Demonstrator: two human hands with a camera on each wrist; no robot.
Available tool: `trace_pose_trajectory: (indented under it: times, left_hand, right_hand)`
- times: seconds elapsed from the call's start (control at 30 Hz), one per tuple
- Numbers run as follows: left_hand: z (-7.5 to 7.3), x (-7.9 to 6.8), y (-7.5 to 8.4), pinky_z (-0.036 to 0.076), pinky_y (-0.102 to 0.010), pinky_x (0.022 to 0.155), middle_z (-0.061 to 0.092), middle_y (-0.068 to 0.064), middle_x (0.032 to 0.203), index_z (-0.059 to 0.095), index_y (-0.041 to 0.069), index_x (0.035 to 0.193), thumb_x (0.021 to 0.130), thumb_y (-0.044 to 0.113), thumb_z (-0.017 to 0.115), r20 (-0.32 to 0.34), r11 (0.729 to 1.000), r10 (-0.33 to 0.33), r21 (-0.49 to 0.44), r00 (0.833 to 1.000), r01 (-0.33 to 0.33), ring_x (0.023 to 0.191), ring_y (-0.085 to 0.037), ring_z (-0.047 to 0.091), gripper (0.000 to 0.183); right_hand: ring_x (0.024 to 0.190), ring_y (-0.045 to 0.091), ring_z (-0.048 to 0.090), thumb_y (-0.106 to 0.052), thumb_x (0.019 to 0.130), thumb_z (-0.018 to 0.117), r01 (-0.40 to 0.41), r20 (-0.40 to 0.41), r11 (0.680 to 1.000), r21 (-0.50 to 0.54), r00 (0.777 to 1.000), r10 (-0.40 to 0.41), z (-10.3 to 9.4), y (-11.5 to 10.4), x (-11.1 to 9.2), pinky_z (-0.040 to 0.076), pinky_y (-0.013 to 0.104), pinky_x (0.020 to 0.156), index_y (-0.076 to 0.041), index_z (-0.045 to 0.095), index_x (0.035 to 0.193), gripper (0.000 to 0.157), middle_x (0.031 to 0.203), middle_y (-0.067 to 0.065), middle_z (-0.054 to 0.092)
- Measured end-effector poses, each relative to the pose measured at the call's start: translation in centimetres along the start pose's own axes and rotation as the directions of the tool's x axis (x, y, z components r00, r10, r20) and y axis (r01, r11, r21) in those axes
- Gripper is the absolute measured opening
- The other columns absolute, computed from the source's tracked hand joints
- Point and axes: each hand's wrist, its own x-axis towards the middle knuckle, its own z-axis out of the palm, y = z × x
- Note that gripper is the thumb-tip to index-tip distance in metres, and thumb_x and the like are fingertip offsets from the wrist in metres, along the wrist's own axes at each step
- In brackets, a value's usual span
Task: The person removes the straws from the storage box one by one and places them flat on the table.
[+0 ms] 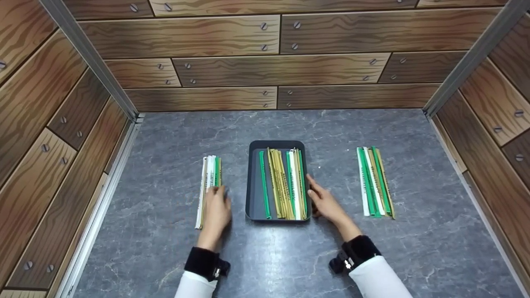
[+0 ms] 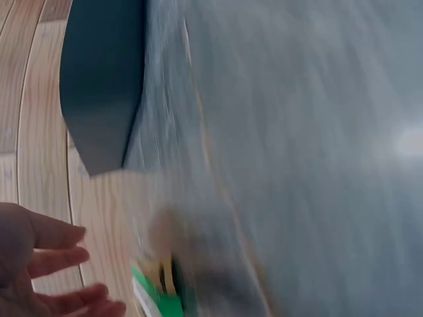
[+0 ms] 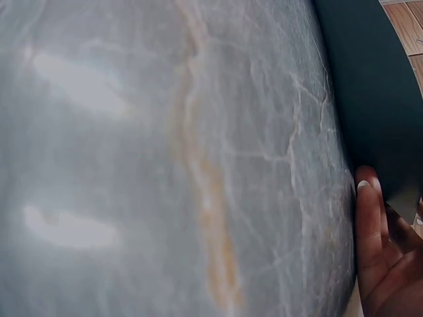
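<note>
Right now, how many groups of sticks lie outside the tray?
2: the left group, partly hidden, left of the dark tray; the right group, to the tray's right. No others show.

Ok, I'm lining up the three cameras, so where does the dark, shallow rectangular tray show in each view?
Head: the dark, shallow rectangular tray sits near the centre, seen from above.
Left wrist: the tray's outer wall fills the upper left, cut off by the top edge.
Right wrist: its outer wall runs down the upper right, cut off by the top edge.
Shared landmark: the grey marbled tabletop.
</note>
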Motion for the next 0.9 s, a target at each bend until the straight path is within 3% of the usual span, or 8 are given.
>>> trace_pose_trajectory:
  times: [0.1, 0.3, 0.43, 0.53, 0.63, 0.77, 0.9]
  left_hand:
    - [1.0, 0.4, 0.8, 0.048, -0.05, 0.091, 0.059, -0.027, 0.113, 0.059, -0.012, 0.124, 0.088, -0.002, 0.064, 0.087, 0.995, 0.04, -0.09, 0.995, -0.032, 0.101, -0.041, 0.059, 0.038]
    - [2.5, 1.0, 2.0, 0.044, -0.049, 0.099, 0.059, -0.027, 0.126, 0.053, -0.009, 0.134, 0.098, 0.007, 0.056, 0.248, 0.984, 0.033, -0.179, 0.968, 0.013, 0.116, -0.04, 0.057, 0.04]
    - [3.2, 1.1, 2.2, 0.044, -0.049, 0.098, 0.058, -0.028, 0.127, 0.051, -0.009, 0.136, 0.099, 0.006, 0.053, 0.265, 0.978, 0.042, -0.207, 0.963, 0.014, 0.117, -0.04, 0.056, 0.04]
    - [3.4, 1.1, 2.2, 0.05, -0.047, 0.091, 0.062, -0.027, 0.122, 0.053, -0.008, 0.136, 0.098, 0.003, 0.054, 0.255, 0.969, 0.024, -0.244, 0.967, 0.04, 0.109, -0.037, 0.062, 0.04]
    - [3.4, 1.3, 2.0, 0.054, -0.043, 0.081, 0.065, -0.023, 0.117, 0.055, -0.003, 0.136, 0.096, 0.001, 0.056, 0.27, 0.943, -0.051, -0.304, 0.962, 0.135, 0.101, -0.033, 0.066, 0.04]
    - [3.3, 1.4, 1.8, 0.054, -0.039, 0.075, 0.067, -0.019, 0.112, 0.057, 0.003, 0.137, 0.096, 0.002, 0.057, 0.302, 0.9, -0.155, -0.349, 0.941, 0.26, 0.097, -0.03, 0.066, 0.04]
    - [3.4, 1.5, 2.0, 0.054, -0.039, 0.075, 0.067, -0.019, 0.108, 0.057, 0.004, 0.137, 0.096, 0.001, 0.058, 0.305, 0.894, -0.176, -0.349, 0.936, 0.282, 0.097, -0.03, 0.066, 0.041]
  right_hand:
    - [0.053, 0.014, 0.044, -0.017, 0.105, 0.046, -0.003, -0.005, 1.0, 0.005, 1.0, 0.003, 0.0, 0.0, 0.0, 0.053, 0.038, 0.048, -0.026, 0.027, 0.156, 0.055, 0.143, 0.029, 0.04]
    - [0.054, 0.015, 0.046, -0.017, 0.105, 0.046, -0.008, 0.008, 1.0, 0.011, 1.0, 0.008, -0.1, 0.1, 0.1, 0.053, 0.038, 0.049, -0.026, 0.027, 0.156, 0.055, 0.143, 0.031, 0.04]
    - [0.054, 0.017, 0.048, -0.019, 0.105, 0.046, -0.021, 0.023, 1.0, 0.004, 1.0, 0.021, -0.2, 0.0, 0.1, 0.053, 0.037, 0.049, -0.028, 0.027, 0.156, 0.055, 0.144, 0.029, 0.039]
    - [0.053, 0.018, 0.047, -0.018, 0.105, 0.045, -0.028, 0.03, 1.0, -0.011, 0.999, 0.028, -0.4, -0.2, 0.1, 0.053, 0.038, 0.048, -0.028, 0.026, 0.156, 0.055, 0.145, 0.028, 0.038]
    - [0.05, 0.017, 0.046, -0.017, 0.105, 0.045, -0.021, 0.041, 0.998, -0.057, 0.999, 0.024, -0.5, -0.8, 0.1, 0.053, 0.038, 0.047, -0.028, 0.025, 0.157, 0.056, 0.146, 0.029, 0.038]
    - [0.048, 0.019, 0.051, -0.017, 0.104, 0.048, 0.002, 0.021, 0.984, -0.177, 1.0, 0.002, -0.4, -1.8, 0.1, 0.052, 0.038, 0.046, -0.026, 0.029, 0.156, 0.056, 0.143, 0.027, 0.045]
    - [0.083, 0.033, 0.067, -0.014, 0.1, 0.054, 0.037, -0.06, 0.928, -0.371, 0.996, -0.064, -0.1, -2.7, 0.0, 0.055, 0.046, 0.072, -0.016, 0.039, 0.152, 0.053, 0.137, 0.023, 0.053]
